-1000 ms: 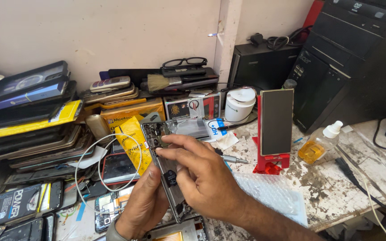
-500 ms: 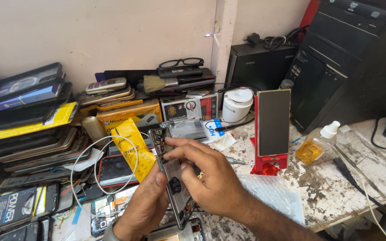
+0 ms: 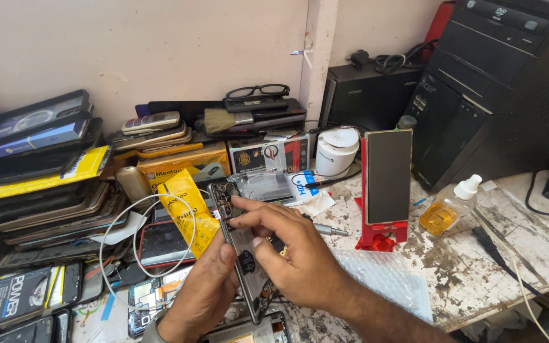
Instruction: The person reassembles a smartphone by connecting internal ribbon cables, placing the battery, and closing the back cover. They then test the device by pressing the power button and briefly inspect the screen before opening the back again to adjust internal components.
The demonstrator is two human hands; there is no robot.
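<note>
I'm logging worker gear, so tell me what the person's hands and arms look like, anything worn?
Both hands are bare: no gloves, rings or watch show. The left hand ends in a grey sleeve cuff at the wrist. The right hand leads to a bare, hairy forearm with no sleeve in view.

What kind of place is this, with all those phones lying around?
Probably a phone repair bench. Both hands, left hand and right hand, work on an opened phone; old phones lie stacked by the wall, and a screwdriver rests on the worn table.
</note>
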